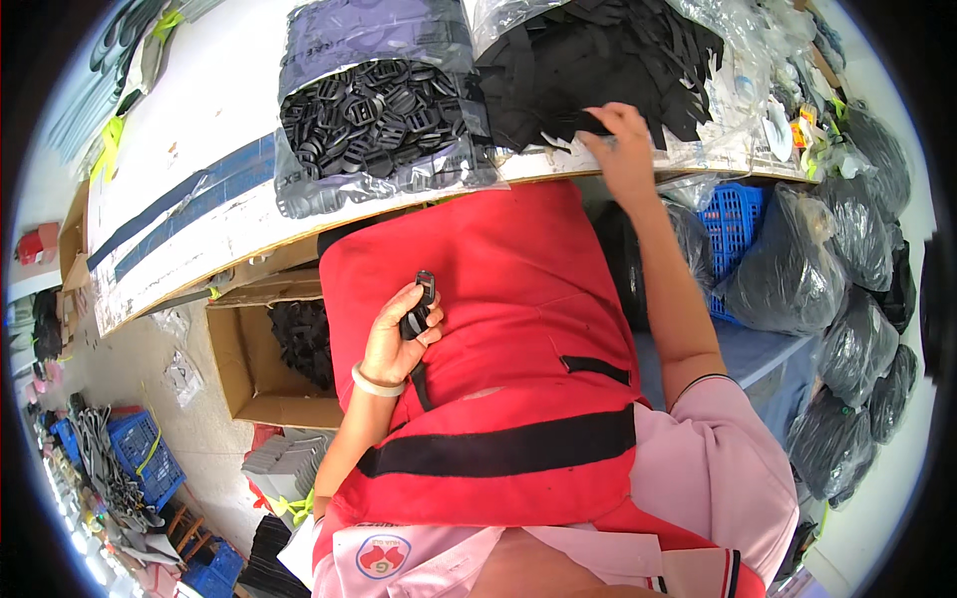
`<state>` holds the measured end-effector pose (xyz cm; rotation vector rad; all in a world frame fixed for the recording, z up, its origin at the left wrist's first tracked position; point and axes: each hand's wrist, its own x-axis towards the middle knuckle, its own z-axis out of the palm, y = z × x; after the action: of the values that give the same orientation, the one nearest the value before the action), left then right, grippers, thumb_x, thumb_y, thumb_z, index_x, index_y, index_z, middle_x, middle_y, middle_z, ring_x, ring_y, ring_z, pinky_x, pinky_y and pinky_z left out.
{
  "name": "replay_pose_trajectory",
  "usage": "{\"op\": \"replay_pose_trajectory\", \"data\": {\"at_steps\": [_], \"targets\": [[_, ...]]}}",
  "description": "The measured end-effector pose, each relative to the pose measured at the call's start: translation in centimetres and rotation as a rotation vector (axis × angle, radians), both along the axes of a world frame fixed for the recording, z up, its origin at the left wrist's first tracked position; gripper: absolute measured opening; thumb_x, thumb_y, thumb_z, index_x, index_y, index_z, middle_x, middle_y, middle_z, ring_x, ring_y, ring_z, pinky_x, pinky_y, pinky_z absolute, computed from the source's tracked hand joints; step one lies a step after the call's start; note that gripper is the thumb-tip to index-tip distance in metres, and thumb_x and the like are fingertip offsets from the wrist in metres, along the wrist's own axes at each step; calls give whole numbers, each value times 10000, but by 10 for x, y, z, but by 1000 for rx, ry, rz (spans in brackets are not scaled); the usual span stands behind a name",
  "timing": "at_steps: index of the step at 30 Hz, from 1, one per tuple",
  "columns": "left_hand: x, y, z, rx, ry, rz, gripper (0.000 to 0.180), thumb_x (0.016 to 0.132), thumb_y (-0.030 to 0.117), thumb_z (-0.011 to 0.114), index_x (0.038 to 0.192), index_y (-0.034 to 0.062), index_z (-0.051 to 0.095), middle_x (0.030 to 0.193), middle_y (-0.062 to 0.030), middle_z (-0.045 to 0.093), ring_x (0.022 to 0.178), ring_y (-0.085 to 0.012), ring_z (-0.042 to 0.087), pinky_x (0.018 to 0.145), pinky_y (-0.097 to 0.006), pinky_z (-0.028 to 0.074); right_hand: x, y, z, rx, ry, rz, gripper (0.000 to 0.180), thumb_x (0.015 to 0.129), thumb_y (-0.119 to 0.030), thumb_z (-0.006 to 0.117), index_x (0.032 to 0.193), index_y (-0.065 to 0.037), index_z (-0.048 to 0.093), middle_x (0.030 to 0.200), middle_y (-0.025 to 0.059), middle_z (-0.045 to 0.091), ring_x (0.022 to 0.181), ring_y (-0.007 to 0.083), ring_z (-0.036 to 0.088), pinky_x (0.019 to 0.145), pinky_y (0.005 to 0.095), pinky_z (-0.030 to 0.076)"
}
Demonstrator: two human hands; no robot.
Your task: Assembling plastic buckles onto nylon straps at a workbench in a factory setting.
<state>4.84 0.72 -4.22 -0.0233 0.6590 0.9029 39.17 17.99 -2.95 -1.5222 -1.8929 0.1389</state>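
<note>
My left hand (pixel 396 334) is closed around black plastic strap buckles (pixel 426 289) above my red apron (pixel 478 259); the palm hides how many it holds. At the table's front edge, my right hand (pixel 623 149) has its thumb and fingers around the end of a black fabric strip (pixel 590 124). That strip belongs to a large heap of black strips (pixel 598 65) spread on clear plastic. Left of the heap lies an opened plastic bag (pixel 384 184) full of loose black buckles (pixel 384 115).
The white worktable (pixel 224 110) bears a dark blue band (pixel 189 204) on its left. Beneath it stands a cardboard box (pixel 234 369) with black pieces inside. A blue crate (pixel 733 234) and several filled black bags (pixel 793 264) crowd the right side.
</note>
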Motion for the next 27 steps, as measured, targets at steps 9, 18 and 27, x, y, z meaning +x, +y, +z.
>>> {"op": "replay_pose_trajectory", "data": {"at_steps": [9, 18, 27], "targets": [[0, -4, 0, 0, 94, 20, 131, 938, 174, 558, 968, 47, 547, 834, -52, 538, 704, -149, 492, 535, -256, 380, -35, -13, 35, -216, 154, 215, 350, 797, -21, 616, 1140, -89, 634, 1176, 102, 516, 1082, 284, 523, 909, 349, 431], [2, -2, -2, 23, 129, -6, 135, 949, 183, 560, 968, 49, 553, 831, -50, 558, 686, -142, 494, 531, -249, 376, -40, 19, 62, 2, -10, 168, 260, 812, -37, 616, 1051, -116, 680, 1032, 55, 586, 992, 244, 553, 852, 339, 459], [4, -9, 9, 154, 302, 11, 130, 951, 168, 578, 903, 48, 597, 719, -23, 567, 590, -96, 495, 478, -230, 367, -37, 47, 78, 245, -178, 130, 98, 785, -174, 697, 867, -121, 703, 885, -1, 656, 858, 240, 578, 770, 344, 484]]}}
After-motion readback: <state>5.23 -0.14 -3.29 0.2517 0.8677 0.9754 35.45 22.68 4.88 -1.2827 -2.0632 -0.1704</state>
